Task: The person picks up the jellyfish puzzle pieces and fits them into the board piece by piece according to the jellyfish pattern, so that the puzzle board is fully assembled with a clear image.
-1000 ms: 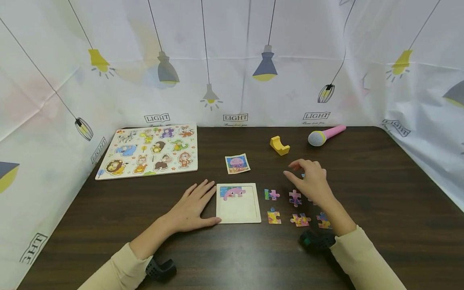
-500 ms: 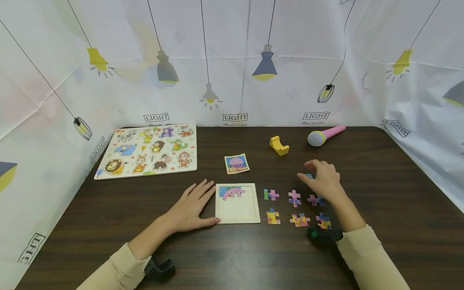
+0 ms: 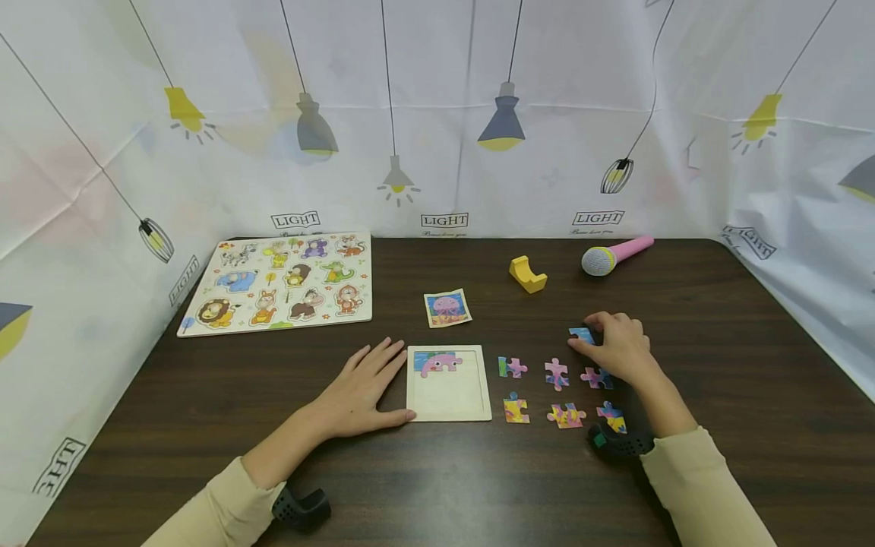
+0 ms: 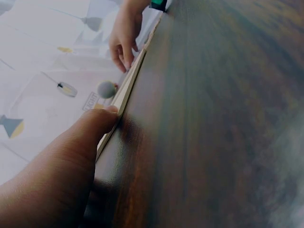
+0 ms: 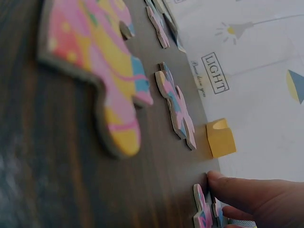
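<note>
My left hand (image 3: 362, 391) lies flat on the table with its fingers spread. Its index fingertip and thumb (image 4: 102, 121) touch the left side of a small square wooden puzzle tray (image 3: 451, 403). Two joined pieces with a pink dolphin-like animal (image 3: 440, 363) fill the tray's upper left. To the right, my right hand (image 3: 618, 348) pinches a blue puzzle piece (image 3: 580, 333) between thumb and index finger, low at the tabletop. Several loose pieces lie in rows nearby, among them a pink one (image 3: 557, 373), a pink-and-blue one (image 3: 596, 377) and a yellow one (image 3: 516, 409).
Behind the tray lies a small octopus picture card (image 3: 447, 308). A large animal puzzle board (image 3: 287, 285) sits at the back left. A yellow arched block (image 3: 528, 275) and a pink toy microphone (image 3: 615, 256) are at the back right, before a printed white curtain (image 3: 437, 114).
My right hand has moved right, off the middle pieces, and come down to the blue puzzle piece, which it now pinches. The left hand stays at the tray.
</note>
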`<state>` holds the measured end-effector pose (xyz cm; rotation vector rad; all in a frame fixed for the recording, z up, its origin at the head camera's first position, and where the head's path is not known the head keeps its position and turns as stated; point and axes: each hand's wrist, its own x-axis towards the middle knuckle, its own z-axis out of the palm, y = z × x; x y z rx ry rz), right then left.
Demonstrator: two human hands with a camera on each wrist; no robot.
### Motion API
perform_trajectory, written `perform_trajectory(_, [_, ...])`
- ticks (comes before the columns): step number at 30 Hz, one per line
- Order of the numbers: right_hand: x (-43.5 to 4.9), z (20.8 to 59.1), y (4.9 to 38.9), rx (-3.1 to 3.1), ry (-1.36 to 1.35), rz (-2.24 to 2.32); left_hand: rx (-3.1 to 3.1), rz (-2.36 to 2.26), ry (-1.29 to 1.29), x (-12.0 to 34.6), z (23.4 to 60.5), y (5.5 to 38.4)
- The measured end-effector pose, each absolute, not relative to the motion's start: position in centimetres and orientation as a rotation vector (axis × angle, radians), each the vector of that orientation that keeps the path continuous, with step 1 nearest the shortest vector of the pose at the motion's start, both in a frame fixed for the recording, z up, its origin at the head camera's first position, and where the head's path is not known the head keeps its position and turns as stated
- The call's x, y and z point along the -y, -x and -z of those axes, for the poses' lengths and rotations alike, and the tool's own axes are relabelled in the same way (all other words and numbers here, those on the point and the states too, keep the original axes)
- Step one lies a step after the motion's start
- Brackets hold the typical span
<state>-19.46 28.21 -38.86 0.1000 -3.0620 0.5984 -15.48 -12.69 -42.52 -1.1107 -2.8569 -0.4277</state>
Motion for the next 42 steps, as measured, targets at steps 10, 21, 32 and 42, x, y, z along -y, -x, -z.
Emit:
perform_trajectory(10, [-28.39,39.33,19.66,3.035,-0.065,-0.609,2.873,0.405,1.104,12.76,42.56,15.56])
perform_trajectory(21, [-28.40,39.51,19.58,3.002,0.008,-0.596,2.883,0.418,1.104,12.67,42.60,15.60])
perform_trajectory(32, [-28.38,39.50,19.55,3.002,0.046,-0.627,2.873,0.431,1.111,12.71,42.59,15.54])
perform_trajectory(42, [-28.34,39.54,19.59,2.995,0.045,-0.648,2.863,0.419,1.113,12.71,42.60,15.54])
